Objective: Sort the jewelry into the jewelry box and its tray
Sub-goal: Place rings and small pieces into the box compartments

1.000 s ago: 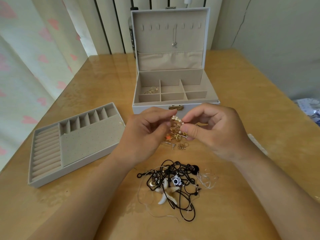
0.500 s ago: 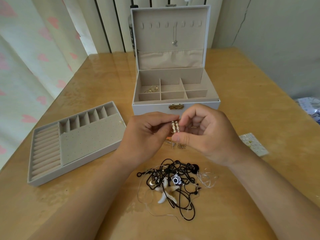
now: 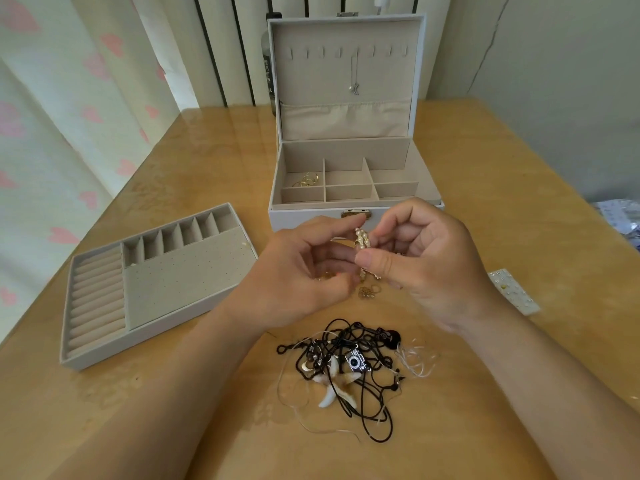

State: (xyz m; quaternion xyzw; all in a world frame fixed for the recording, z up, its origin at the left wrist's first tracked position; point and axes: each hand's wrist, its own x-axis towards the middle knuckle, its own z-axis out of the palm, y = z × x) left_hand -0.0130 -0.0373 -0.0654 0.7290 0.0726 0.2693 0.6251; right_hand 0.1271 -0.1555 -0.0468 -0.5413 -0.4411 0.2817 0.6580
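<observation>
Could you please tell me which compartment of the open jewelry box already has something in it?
The back-left compartment: gold jewelry lies in it, while the other five compartments show only bare beige lining.

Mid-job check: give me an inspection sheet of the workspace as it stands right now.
Surface: wooden table, glossy, reflecting light.
Job's things: jewelry box open, gold rings in its back-left compartment, a necklace hanging in the lid; tray on the table left of the box; tangled black cords with charms nearest the person; small gold pieces below the hands; stud card at right.
Clutter: dark bottle behind the box; patterned packet at the right edge.
Grippers: left hand and right hand both pinch a pearl piece in front of the box.
Cables: nothing seen.
Surroundings: heart-print curtain at left, plain wall at right.
</observation>
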